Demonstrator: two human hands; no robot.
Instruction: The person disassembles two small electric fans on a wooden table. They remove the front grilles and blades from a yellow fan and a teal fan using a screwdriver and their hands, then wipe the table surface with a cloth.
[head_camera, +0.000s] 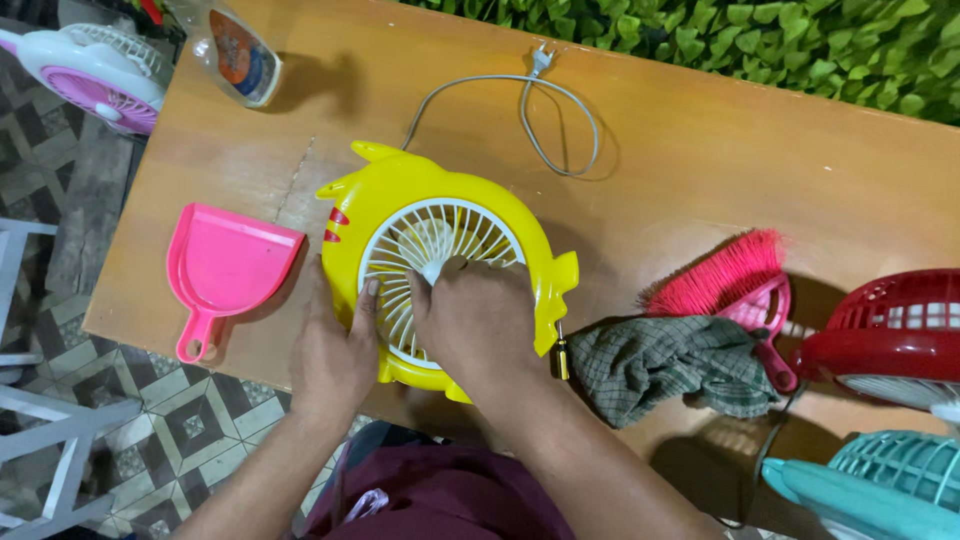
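- The left hand lies flat on the near-left rim of the yellow fan, fingers spread and gripping nothing, only steadying the housing.
- The right hand is bunched over the white grille, fingers narrow and pinched round a small pale thing at the hub; I cannot tell what it is.
- The fan lies face up near the front edge of the wooden table, part of its near side over the edge. A hard press there could tip it toward the person's lap.
- The thin grille ribs could bend or snap if the pinch twists sideways.
- The fan's long axis runs left to right, its two ear-like points aimed to the far left and a tab to the right.
- A small screwdriver lies just beside the fan's right side, near a checked cloth; an elbow could knock it off.
- The grey power cord loops away to its plug at the far edge, loose; a tug on the fan would drag it.
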